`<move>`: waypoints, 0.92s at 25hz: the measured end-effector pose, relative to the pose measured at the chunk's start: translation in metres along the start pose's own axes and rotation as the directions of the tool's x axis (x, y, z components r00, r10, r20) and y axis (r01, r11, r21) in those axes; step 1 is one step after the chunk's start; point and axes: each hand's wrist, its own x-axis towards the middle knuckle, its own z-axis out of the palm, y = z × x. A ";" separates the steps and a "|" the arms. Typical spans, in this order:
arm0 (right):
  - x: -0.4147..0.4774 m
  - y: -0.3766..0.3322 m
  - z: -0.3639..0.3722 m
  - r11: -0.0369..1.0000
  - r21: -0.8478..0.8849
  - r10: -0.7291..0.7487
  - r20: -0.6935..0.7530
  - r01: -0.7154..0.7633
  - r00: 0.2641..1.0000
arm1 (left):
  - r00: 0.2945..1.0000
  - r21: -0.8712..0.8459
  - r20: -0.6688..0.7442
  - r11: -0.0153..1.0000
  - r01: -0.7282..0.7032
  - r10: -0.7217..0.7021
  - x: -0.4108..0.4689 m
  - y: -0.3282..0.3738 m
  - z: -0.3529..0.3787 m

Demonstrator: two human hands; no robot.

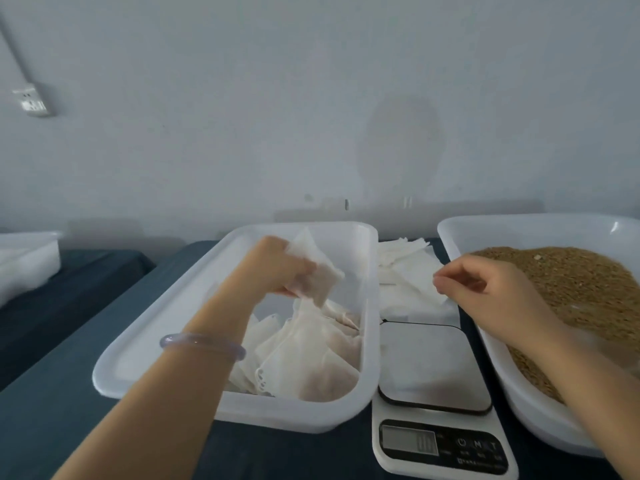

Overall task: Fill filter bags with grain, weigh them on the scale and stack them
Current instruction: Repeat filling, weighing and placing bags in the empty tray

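Observation:
My left hand (277, 268) grips a filled white filter bag (320, 271) and holds it above the white tray (145, 327) in the middle. Several filled bags (311, 358) lie piled in that tray's near right part. My right hand (491, 289) hovers with curled fingers over the pile of empty filter bags (408, 271) behind the scale; whether it pinches a bag edge is unclear. The scale (436, 403) sits between the trays with a white sheet on its platform. Brown grain (581, 282) fills the white tub (485, 233) on the right.
Another white container (27, 258) stands at the far left on the dark blue table cover (69, 341). A grey wall rises close behind the table, with a socket (33, 100) at upper left.

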 end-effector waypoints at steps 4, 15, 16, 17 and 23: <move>-0.001 0.001 0.001 0.998 -0.064 0.001 0.038 0.001 0.999 | 0.939 -0.141 0.273 0.957 0.252 -0.207 0.004 -0.014 0.029; 0.001 0.005 0.002 0.994 -0.094 -0.046 0.069 0.052 0.997 | 0.957 0.627 -0.007 0.747 -0.221 0.289 0.015 -0.023 0.029; 0.001 0.006 0.002 0.994 -0.093 -0.048 0.074 0.055 0.996 | 0.928 0.622 0.073 0.711 -0.329 0.366 0.013 -0.020 0.031; 0.001 0.006 0.002 0.994 -0.095 -0.048 0.081 0.055 0.996 | 0.915 0.610 0.181 0.689 -0.392 0.360 0.010 -0.019 0.036; -0.001 0.005 0.003 0.991 -0.124 -0.037 0.110 0.051 0.993 | 0.921 0.742 0.389 0.587 -0.324 0.017 0.004 -0.022 0.049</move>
